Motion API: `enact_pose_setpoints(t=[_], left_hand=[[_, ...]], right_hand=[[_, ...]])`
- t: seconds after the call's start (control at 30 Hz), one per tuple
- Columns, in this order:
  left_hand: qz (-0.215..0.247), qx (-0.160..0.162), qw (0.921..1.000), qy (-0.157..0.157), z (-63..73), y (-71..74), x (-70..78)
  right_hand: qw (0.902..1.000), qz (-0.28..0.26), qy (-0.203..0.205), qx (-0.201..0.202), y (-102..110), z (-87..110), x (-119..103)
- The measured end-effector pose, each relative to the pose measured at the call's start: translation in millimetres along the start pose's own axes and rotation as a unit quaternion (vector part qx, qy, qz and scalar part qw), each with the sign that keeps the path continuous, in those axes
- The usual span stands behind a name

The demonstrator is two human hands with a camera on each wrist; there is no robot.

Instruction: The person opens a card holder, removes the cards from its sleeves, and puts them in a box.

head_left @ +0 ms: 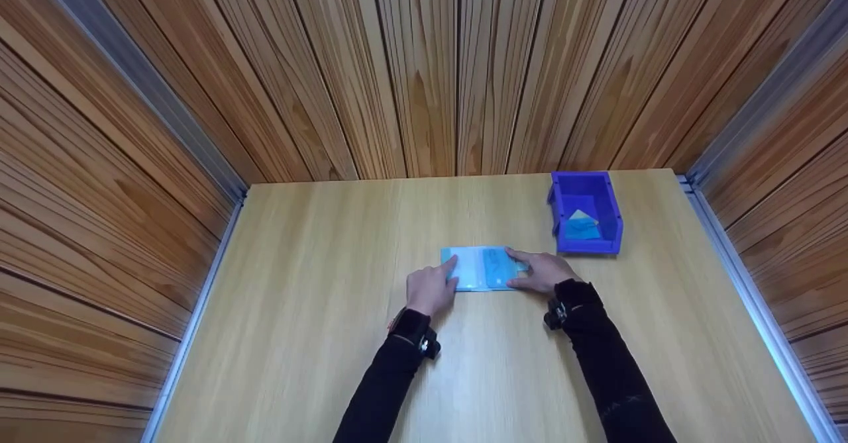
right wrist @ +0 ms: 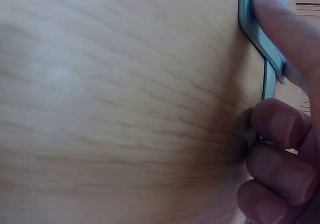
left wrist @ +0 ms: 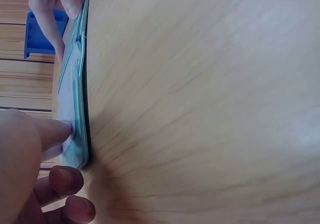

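A light blue bifold wallet lies spread open on the wooden table, with a pale left panel and a bluer right panel. My left hand is at its left end, with thumb and index finger pressing on the pale panel. In the left wrist view its other fingers curl loosely beside the wallet's corner. At the right end, my right hand rests its index finger by the far edge and its thumb by the near edge. A narrow blue tab juts out there, close to the loosely bent lower fingers.
A purple-blue open-front bin stands at the back right, beyond my right hand, with a blue and cream piece inside. Wood-panelled walls enclose the table at the back and sides, with metal rails along the side edges.
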State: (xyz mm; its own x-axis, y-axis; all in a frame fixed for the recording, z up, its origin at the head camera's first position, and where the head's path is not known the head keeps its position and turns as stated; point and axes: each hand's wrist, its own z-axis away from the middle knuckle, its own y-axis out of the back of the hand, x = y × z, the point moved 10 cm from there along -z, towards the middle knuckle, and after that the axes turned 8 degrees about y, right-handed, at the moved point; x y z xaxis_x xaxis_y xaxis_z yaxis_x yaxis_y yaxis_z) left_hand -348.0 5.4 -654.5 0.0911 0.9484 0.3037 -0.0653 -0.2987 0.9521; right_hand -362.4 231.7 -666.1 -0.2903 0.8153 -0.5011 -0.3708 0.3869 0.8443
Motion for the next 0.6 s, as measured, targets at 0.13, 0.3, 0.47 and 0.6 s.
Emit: enact_pose_setpoints(t=[0.13,0.3,0.47,0.6], left_hand=[[0.063,-0.013,0.9978,0.017,-2.4,4.3,2.5],[0.259,-0.052,0.9628,0.056,-9.8,6.1,13.7],[0.38,-0.11,0.9104,0.12,-10.4,-10.3,22.1],[0.411,-0.121,0.8902,0.154,-9.7,-20.7,25.0]], right_hand=[[1.0,-0.003,0.003,0.0,3.2,0.2,-1.4],[1.0,0.0,-0.005,0.004,6.6,0.8,-0.8],[0.9999,-0.003,-0.011,-0.002,2.4,0.2,0.1],[0.9999,-0.009,-0.011,0.002,1.1,-0.6,-0.5]])
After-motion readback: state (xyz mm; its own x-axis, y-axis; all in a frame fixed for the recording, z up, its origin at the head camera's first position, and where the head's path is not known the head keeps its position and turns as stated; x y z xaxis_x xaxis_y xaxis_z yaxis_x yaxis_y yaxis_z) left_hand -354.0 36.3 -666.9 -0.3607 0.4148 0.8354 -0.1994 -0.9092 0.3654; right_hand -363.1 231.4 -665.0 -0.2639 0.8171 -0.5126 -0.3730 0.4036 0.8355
